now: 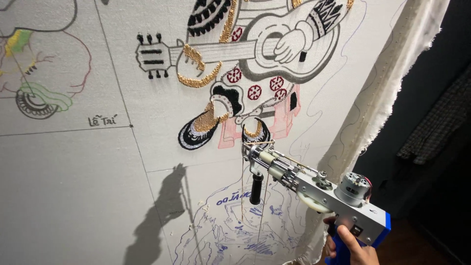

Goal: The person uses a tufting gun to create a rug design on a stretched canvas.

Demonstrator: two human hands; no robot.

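My right hand (351, 245) grips the blue rear handle of a silver tufting gun (314, 189) at the lower right. The gun's needle tip (247, 145) presses against the white stretched cloth (98, 186), just under a tufted black, gold and white boot of a guitar-playing figure (235, 73). A black front grip (256, 189) hangs under the gun with no hand on it. A thin gold yarn runs along the gun toward its tip. My left hand is out of sight.
Pen-drawn grid lines and blue scribbled outlines (235, 230) mark the cloth below the gun. A partly coloured sketch (34, 93) sits at the upper left. The frayed cloth edge (387, 93) runs down the right, with a dark room and a hanging checked garment (436, 122) beyond.
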